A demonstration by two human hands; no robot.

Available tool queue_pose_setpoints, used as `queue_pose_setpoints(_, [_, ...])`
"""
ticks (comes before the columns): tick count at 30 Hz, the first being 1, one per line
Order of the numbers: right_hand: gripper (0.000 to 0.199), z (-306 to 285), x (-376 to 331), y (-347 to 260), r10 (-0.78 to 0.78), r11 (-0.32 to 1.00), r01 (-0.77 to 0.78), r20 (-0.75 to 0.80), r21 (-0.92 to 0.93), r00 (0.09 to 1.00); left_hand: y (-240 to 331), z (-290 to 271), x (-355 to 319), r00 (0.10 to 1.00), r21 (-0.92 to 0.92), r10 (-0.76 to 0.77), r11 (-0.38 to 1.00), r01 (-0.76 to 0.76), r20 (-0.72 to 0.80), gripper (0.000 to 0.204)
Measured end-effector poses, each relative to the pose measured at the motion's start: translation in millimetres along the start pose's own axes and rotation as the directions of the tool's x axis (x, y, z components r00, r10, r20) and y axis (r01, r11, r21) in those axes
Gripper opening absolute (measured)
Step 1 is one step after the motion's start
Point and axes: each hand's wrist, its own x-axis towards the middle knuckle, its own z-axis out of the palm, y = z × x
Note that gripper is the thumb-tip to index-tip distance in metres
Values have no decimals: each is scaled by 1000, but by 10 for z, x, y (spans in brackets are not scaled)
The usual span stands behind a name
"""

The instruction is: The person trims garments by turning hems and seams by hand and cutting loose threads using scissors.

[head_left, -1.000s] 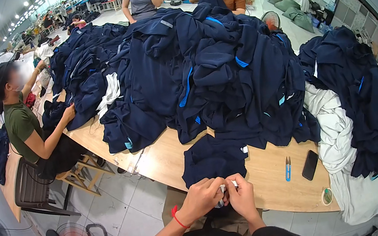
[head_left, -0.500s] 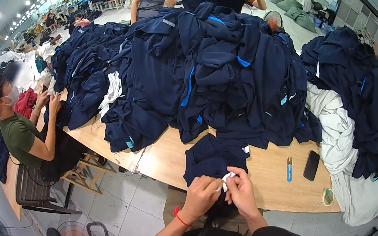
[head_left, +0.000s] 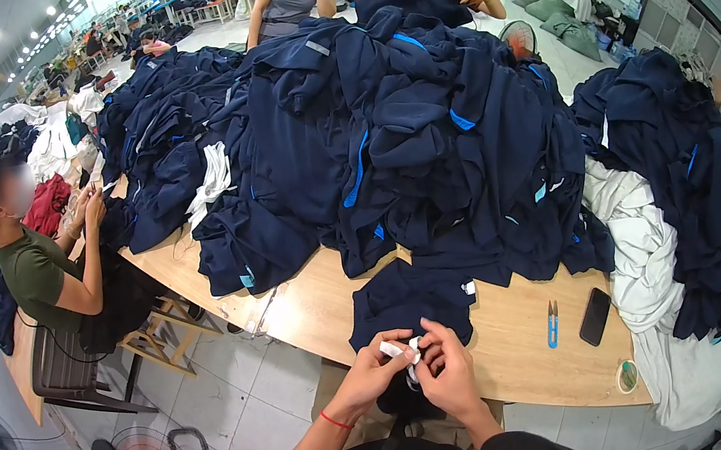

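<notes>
Close in front of my body, my left hand pinches a white fabric strip between thumb and fingers. My right hand closes on the same strip from the other side, fingertips almost meeting the left ones. A navy garment lies on the table edge just beyond both hands, a small white tag at its right side. Dark cloth also hangs below my fingers. Whether the strip is sewn to that garment is hidden by my hands.
A huge pile of navy garments covers the table. Blue thread snips, a black phone and a small round item lie at right, beside white cloth. A co-worker sits left; two people stand behind the pile.
My hands have shifted slightly and turned on the white strip, showing more of it above the left thumb. The co-worker at left and the one holding navy cloth behind the pile have moved a little.
</notes>
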Motion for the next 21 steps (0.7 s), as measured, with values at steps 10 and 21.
queue_pose_setpoints(10, [11,-76,-35,140,-476,786,401,-45,-470,878,-4,63,76,934,340,349,889,-306,-72,15])
queue_pose_setpoints(21, [13,166,-199,-94,-362,801,416,206,-431,909,116,-424,251,666,930,732,329,-166,-141,14])
